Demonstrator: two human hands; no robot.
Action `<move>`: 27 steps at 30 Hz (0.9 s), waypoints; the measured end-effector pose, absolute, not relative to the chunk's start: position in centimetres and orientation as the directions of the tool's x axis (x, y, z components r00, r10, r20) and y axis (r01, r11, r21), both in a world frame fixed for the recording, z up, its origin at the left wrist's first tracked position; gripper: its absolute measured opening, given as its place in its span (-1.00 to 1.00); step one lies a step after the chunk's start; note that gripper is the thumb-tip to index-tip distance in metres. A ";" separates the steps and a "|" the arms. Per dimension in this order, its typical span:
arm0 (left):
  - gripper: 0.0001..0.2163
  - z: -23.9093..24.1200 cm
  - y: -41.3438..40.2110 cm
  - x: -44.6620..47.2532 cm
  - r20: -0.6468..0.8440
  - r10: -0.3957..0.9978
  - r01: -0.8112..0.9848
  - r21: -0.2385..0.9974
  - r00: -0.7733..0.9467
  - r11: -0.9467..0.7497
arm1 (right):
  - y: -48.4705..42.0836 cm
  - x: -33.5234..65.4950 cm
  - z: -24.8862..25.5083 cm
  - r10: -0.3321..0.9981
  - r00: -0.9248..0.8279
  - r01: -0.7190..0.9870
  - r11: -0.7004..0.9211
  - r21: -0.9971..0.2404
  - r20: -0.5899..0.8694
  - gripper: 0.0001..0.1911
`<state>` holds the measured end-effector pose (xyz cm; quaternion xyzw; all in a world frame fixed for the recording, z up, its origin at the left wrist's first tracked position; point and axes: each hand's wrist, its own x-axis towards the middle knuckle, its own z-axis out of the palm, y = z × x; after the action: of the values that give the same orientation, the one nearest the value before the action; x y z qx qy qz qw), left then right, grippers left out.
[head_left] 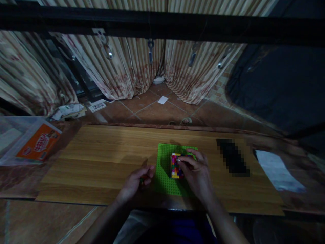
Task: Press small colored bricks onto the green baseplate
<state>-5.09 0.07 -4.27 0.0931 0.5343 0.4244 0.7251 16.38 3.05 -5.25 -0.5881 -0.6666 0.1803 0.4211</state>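
Observation:
A green studded baseplate (162, 184) lies on the wooden tabletop in front of me. On it stands a small block of multicoloured toy bricks (174, 166), built up in several colours, its right side partly covered by my fingers. My right hand (199, 171) reaches over it from the right, thumb and forefinger pinching a small white brick (178, 159) at the top of the block. To the left of the baseplate, my left hand (138, 179) is curled, palm up, around a few small loose bricks (142, 180); how many is hidden by the fingers.
A blurred black object (233, 157) lies on the tabletop (101, 162) to the right, with a white sheet (279, 171) beyond it. At the far left sits a clear plastic bag (15, 142) with an orange label. Curtains (142, 67) hang behind a dark bar (152, 25).

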 end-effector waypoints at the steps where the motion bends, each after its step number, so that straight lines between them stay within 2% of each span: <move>1: -0.84 -4.5 -0.2 -5.2 -0.666 0.745 -0.445 0.654 0.044 0.612 | 3.1 16.3 -5.4 0.944 0.072 0.606 0.215 -0.766 0.321 -0.90; 3: -0.77 -5.0 -1.0 -5.3 -0.590 0.807 -0.243 0.779 0.025 0.578 | 3.3 16.3 -5.5 0.960 0.126 0.517 0.152 -0.842 0.250 -0.91; 6: -0.77 -5.5 -2.6 -4.9 -0.489 0.868 0.025 0.872 0.085 0.488 | 3.8 16.1 -5.6 0.978 0.185 0.321 0.033 -0.947 0.096 -0.89; 9: -0.80 -5.7 -4.0 -4.2 -0.426 0.899 0.304 0.874 0.104 0.379 | 4.3 16.1 -5.6 0.982 0.188 0.207 -0.057 -0.977 -0.018 -0.82; 11: -0.82 -5.7 -4.5 -3.7 -0.407 0.907 0.393 0.856 0.114 0.335 | 4.4 16.1 -5.5 0.982 0.182 0.187 -0.085 -0.979 -0.050 -0.78; 17: -0.88 -6.7 -5.0 -3.3 -0.331 0.937 0.513 0.827 0.113 0.230 | 4.4 15.9 -5.1 0.977 0.182 0.121 -0.139 -0.983 -0.115 -0.73; 24: -0.93 -7.4 -5.5 -3.6 -0.356 0.934 0.489 0.812 -0.016 0.318 | 4.6 15.4 -5.1 0.977 0.186 0.071 -0.123 -0.990 -0.108 -0.76; 27: -0.94 -7.2 -5.6 -3.7 -0.330 0.943 0.420 0.850 -0.048 0.319 | 4.4 15.6 -5.4 0.980 0.185 0.065 -0.091 -0.994 -0.078 -0.72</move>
<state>-3.67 -5.60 -7.23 0.5109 0.6666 0.2821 0.4638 15.59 4.45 -5.45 -0.5826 -0.4482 0.4543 0.5033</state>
